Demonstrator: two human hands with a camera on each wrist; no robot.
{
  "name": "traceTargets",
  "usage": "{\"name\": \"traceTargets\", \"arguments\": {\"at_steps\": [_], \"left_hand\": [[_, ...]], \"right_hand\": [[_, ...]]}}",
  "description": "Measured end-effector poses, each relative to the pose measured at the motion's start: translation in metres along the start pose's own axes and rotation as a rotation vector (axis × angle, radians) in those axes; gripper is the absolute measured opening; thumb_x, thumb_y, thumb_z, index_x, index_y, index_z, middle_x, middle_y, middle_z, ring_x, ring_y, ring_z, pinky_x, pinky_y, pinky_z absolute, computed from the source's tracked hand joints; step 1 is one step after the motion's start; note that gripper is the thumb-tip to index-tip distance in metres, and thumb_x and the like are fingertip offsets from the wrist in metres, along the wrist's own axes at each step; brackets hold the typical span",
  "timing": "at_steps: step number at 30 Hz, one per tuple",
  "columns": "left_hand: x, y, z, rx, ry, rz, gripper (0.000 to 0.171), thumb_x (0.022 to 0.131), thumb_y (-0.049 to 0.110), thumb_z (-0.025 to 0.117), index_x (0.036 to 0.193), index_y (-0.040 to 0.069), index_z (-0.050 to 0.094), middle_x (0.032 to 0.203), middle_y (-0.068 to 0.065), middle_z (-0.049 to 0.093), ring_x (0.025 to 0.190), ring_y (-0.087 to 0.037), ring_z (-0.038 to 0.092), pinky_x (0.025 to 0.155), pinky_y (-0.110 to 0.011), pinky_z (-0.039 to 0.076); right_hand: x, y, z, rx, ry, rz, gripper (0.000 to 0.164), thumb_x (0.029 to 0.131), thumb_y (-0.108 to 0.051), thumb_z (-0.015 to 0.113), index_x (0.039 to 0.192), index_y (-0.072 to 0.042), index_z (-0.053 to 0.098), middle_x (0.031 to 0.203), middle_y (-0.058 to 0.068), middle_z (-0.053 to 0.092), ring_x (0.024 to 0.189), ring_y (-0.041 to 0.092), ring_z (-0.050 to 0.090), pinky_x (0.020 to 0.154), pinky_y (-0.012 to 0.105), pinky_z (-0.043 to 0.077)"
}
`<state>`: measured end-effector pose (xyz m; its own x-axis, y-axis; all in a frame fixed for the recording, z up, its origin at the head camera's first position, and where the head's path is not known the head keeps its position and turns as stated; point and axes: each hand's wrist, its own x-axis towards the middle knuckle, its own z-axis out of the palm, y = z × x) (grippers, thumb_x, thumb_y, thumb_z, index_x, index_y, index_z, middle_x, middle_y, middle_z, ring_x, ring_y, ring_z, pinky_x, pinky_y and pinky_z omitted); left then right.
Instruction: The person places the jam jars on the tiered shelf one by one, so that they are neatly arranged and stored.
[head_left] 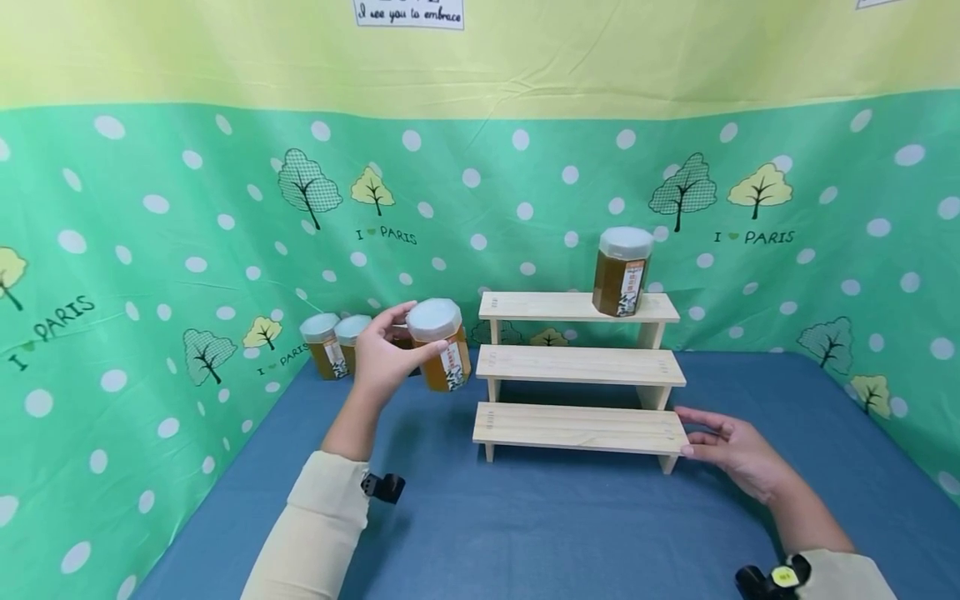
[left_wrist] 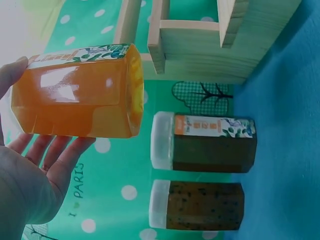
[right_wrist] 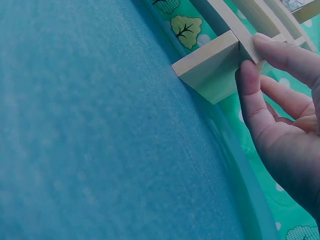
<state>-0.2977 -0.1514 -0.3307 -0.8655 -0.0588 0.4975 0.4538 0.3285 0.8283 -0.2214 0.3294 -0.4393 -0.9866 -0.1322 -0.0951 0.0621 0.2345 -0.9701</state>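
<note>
My left hand (head_left: 385,354) grips a jar of amber contents (head_left: 448,367) between thumb and fingers, held up off the table left of the wooden three-step stand (head_left: 577,423). The jar has a white lid and a floral label, and its amber side and base face the left wrist view. With thumb and fingers, my right hand (head_left: 738,454) pinches the right end of the lowest step. On the top step, toward its right end, stands a similar jar (head_left: 619,279), upright and darker.
Behind my left hand, more lidded jars stand on the blue table (head_left: 517,533), among them a jar with a label (left_wrist: 215,145) and a dark speckled jar (left_wrist: 205,205). A green-and-yellow printed cloth (head_left: 517,200) hangs close behind the stand and along both sides.
</note>
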Motion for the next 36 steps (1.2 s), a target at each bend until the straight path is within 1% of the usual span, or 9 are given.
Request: {"name": "traceTargets", "arguments": {"at_steps": [7,15,21,26,30,36], "left_hand": [[0.003,0.011,0.007,-0.024,-0.011,0.010,0.073,0.068,0.032,0.091,0.132,0.012,0.061,0.116,-0.005,0.062,0.097,-0.021,0.057,0.072,-0.036,0.053],[0.008,0.021,0.016,-0.034,-0.008,-0.011,0.076,0.067,0.035,0.091,0.132,0.012,0.060,0.112,-0.004,0.062,0.094,-0.020,0.057,0.069,-0.035,0.052],[0.012,0.026,0.023,-0.053,-0.017,0.010,0.074,0.067,0.030,0.091,0.131,0.009,0.060,0.112,-0.006,0.063,0.093,-0.021,0.057,0.073,-0.036,0.051],[0.015,0.032,0.030,-0.023,-0.030,0.017,0.073,0.067,0.031,0.091,0.131,0.010,0.061,0.113,-0.005,0.063,0.094,-0.022,0.057,0.073,-0.037,0.050],[0.017,0.037,0.035,0.002,-0.052,0.021,0.072,0.068,0.031,0.091,0.130,0.011,0.061,0.114,-0.004,0.063,0.094,-0.022,0.056,0.073,-0.038,0.051],[0.021,0.042,0.043,0.008,-0.075,0.017,0.072,0.068,0.032,0.090,0.130,0.012,0.061,0.113,-0.004,0.062,0.096,-0.022,0.056,0.076,-0.040,0.052]], "right_hand": [[-0.001,-0.001,0.000,-0.007,-0.002,0.004,0.081,0.088,-0.011,0.073,0.149,0.011,0.024,0.116,0.013,0.064,0.096,0.014,0.065,0.081,0.026,0.051],[0.000,-0.001,-0.001,-0.009,-0.007,0.000,0.081,0.088,-0.011,0.073,0.149,0.011,0.024,0.114,0.012,0.065,0.096,0.014,0.066,0.081,0.024,0.051],[0.001,0.000,-0.001,-0.011,-0.005,0.009,0.081,0.088,-0.011,0.073,0.149,0.011,0.024,0.114,0.011,0.065,0.096,0.013,0.066,0.081,0.023,0.051],[0.001,-0.001,0.000,-0.013,-0.005,0.013,0.081,0.088,-0.011,0.073,0.149,0.011,0.024,0.115,0.011,0.065,0.096,0.013,0.066,0.081,0.023,0.051],[0.001,-0.001,0.000,-0.017,-0.006,0.015,0.081,0.088,-0.011,0.073,0.149,0.010,0.024,0.116,0.012,0.064,0.096,0.013,0.065,0.081,0.023,0.051],[0.001,0.001,-0.001,-0.022,-0.005,0.021,0.081,0.088,-0.012,0.073,0.149,0.010,0.024,0.119,0.013,0.063,0.097,0.013,0.065,0.081,0.024,0.051]]}}
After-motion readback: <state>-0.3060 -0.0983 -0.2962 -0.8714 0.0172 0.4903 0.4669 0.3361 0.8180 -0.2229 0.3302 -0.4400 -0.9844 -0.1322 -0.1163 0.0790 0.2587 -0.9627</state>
